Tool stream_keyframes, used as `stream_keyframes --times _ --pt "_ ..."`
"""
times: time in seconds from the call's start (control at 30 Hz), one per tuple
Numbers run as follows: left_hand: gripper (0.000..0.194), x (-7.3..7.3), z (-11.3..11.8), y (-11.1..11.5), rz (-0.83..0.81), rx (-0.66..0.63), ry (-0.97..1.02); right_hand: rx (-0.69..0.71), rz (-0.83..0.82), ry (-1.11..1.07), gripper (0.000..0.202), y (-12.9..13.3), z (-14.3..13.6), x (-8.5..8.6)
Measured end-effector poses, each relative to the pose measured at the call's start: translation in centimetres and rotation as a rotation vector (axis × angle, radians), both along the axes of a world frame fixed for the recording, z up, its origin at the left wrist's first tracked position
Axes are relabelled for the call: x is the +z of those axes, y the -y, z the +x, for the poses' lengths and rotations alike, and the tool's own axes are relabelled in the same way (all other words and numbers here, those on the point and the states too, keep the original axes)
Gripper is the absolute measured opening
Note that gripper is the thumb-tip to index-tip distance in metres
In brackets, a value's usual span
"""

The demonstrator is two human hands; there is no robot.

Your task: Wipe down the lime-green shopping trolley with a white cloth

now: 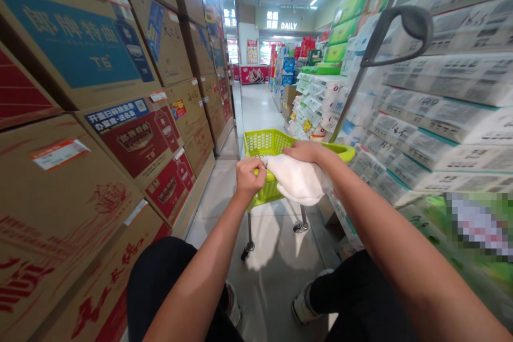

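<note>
A lime-green plastic shopping basket [262, 141] on wheeled legs stands in front of me, its metal pole rising on the right to a grey loop handle [371, 45]. My left hand [249, 176] is closed around the near left corner of the basket's rim. A white cloth [304, 181] drapes over the near rim and hangs down outside, its left end touching my left hand. My right hand [302, 151] is closed on the top of the cloth, pressing it against the rim; its fingertips are partly hidden. The basket's inside is mostly hidden.
Stacked cardboard cartons [72, 43] line the left side. On the right rise piles of wrapped paper packs [441, 117], close to the basket. A pale tiled floor [258, 101] runs ahead between the goods. My shoes [306, 302] are near the basket's wheels.
</note>
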State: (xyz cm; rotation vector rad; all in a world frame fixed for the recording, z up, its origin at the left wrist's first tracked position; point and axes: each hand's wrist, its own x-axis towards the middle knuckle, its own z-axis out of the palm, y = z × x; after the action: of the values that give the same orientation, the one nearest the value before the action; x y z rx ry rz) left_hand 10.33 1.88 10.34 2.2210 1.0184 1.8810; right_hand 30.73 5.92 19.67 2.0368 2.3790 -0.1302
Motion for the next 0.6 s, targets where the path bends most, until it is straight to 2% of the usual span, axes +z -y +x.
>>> stream_keyframes --times 0.1,0.2,0.27,0.33,0.47,0.53,0.6 --pt "0.019 -0.1 -0.1 -0.2 0.029 0.023 -0.014 -0.086 0.072 -0.028 0.068 -0.1 1.7 -0.3" --pt "0.02 -0.3 -0.4 -0.6 0.027 0.015 -0.019 -0.14 0.106 -0.059 0.064 1.0 3.8 -0.6" --pt "0.02 -0.3 -0.7 -0.8 0.024 0.025 0.003 -0.129 0.178 -0.062 0.061 2.4 4.8 -1.2" --pt "0.021 -0.4 -1.0 -0.9 0.025 0.043 0.033 -0.066 0.335 -0.066 0.057 4.2 5.0 -2.3" --pt "0.022 -0.3 -1.4 -1.3 0.005 0.031 0.046 0.056 0.694 -0.112 0.051 8.0 2.4 -5.7" --pt "0.022 -0.3 -1.5 -1.5 -0.03 -0.001 0.024 0.07 0.777 -0.129 0.053 9.3 0.4 -7.1" --pt "0.023 -0.2 -1.6 -1.7 -0.056 -0.024 0.009 0.091 0.785 -0.141 0.054 9.9 -1.3 -7.4"
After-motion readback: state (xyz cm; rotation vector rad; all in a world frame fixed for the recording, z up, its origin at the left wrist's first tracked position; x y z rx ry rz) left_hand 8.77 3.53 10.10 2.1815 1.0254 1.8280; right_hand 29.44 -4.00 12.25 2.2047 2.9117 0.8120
